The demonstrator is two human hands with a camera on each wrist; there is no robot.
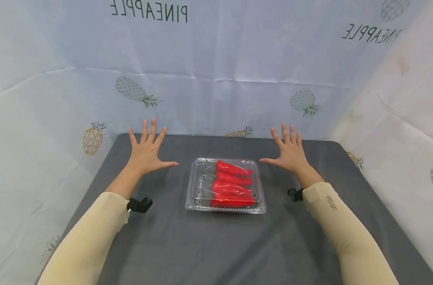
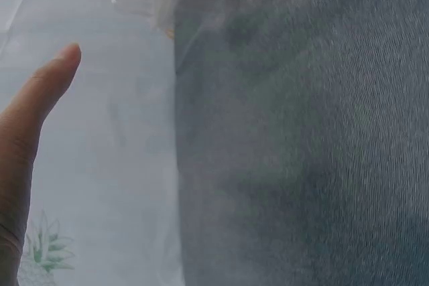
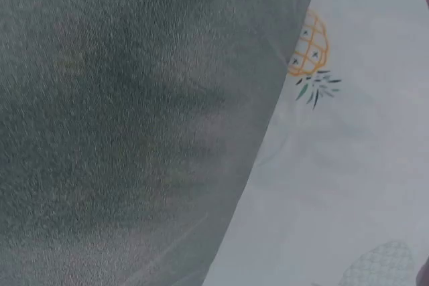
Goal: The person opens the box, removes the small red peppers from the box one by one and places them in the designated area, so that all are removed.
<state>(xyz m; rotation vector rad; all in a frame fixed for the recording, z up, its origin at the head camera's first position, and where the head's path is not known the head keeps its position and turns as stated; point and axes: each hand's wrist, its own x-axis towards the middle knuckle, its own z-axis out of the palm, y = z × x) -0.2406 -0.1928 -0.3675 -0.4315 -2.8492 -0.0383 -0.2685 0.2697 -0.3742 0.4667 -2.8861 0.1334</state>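
While fingers of the bare left hand (image 1: 144, 154) and bare right hand (image 1: 290, 154) splay wide, holding nothing, a clear rectangular plastic box (image 1: 190, 205) sits between them on the dark grey table (image 1: 166, 245), clear plastic covering its long red peppers (image 1: 232, 188). White pineapple-print cloth (image 1: 252, 51) behind, both sides; black wrist cameras (image 1: 140, 205) near beige sleeves (image 1: 84, 233).

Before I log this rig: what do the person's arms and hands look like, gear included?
Left sleeve and right sleeve: cream, ending near the wrists; small dark lettering on the right one. A small, dark left wrist camera and right wrist camera sit by the cuffs. Left hand and right hand are bare. No cables visible.
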